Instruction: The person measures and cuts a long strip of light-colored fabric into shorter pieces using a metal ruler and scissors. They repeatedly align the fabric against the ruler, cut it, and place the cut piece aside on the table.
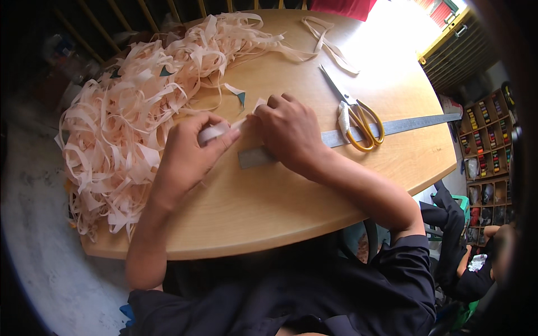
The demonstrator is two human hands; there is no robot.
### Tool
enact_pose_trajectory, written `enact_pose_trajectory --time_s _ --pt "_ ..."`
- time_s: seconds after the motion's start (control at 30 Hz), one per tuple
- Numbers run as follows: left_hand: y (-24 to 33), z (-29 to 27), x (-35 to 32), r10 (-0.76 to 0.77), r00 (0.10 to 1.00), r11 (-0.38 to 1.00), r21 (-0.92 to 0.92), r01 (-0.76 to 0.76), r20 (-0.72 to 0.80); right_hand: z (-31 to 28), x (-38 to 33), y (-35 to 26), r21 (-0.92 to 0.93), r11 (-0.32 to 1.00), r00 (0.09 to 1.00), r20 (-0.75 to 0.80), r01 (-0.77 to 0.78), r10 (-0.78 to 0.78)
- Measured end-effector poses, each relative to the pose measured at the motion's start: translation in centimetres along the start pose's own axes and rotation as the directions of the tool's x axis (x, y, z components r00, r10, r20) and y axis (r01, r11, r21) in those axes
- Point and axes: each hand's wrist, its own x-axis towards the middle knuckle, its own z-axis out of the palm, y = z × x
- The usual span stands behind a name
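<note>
A pale pink fabric strip (213, 133) runs between my two hands over the middle of the table. My left hand (193, 148) is closed on it, with a loop of the strip between thumb and fingers. The other end is pinched in my right hand (286, 126), whose fingers curl down and hide part of it. Under my right hand lies a steel ruler (255, 158), reaching to the table's right edge. Scissors with yellow handles (361, 120) rest across the ruler, one handle partly wrapped in white. A large tangled heap of pale pink strips (117, 145) covers the table's left side.
The wooden table (269, 218) has a curved near edge. A loose strip (330, 47) lies at the far side, and a small dark green scrap (241, 98) lies beyond my hands. At the right, a person (476, 269) sits near a shelf of thread spools (485, 134).
</note>
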Motion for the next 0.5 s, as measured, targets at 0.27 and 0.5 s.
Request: enact_pose_trajectory --time_s 0.27,0.5 --pt "0.0 -1.0 1.0 -0.18 0.983 0.797 -0.579 0.171 0.042 -10.3 -7.5 9.8 0.539 0.842 0.701 -0.596 -0.014 0.392" --pt "-0.2 0.1 0.7 -0.199 0.98 0.745 -0.651 0.148 -0.004 -5.4 -40.0 22.1 0.624 0.467 -0.159 -0.688 -0.626 0.708"
